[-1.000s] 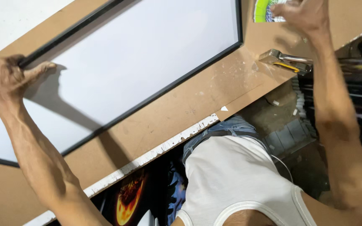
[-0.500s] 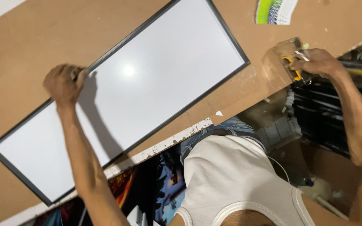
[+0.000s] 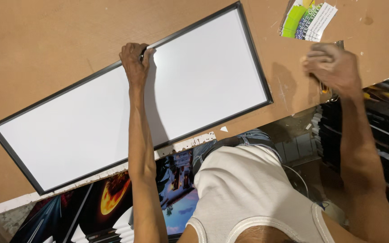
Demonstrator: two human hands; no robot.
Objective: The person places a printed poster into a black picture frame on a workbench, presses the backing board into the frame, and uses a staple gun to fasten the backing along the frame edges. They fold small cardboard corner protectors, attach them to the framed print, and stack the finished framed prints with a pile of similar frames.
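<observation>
The far long rail of the picture frame (image 3: pixel 131 101) is gripped by the left hand (image 3: pixel 134 60), fingers curled over the black edge. The right hand (image 3: pixel 332 65) is blurred, closed loosely over a small tool; its exact hold cannot be told. The frame lies flat and askew on the brown worktop (image 3: pixel 46 40). Judged light but long, prone to flexing; the white panel is probably easily marked. Best held by the rails, hands apart. A leaflet (image 3: pixel 309 20) lies nearby.

One printed label card (image 3: pixel 309 19) lies flat at the far right corner of the workbench (image 3: pixel 46 40): rectangular, white with green and yellow bands, just beyond my right hand (image 3: pixel 332 67).
</observation>
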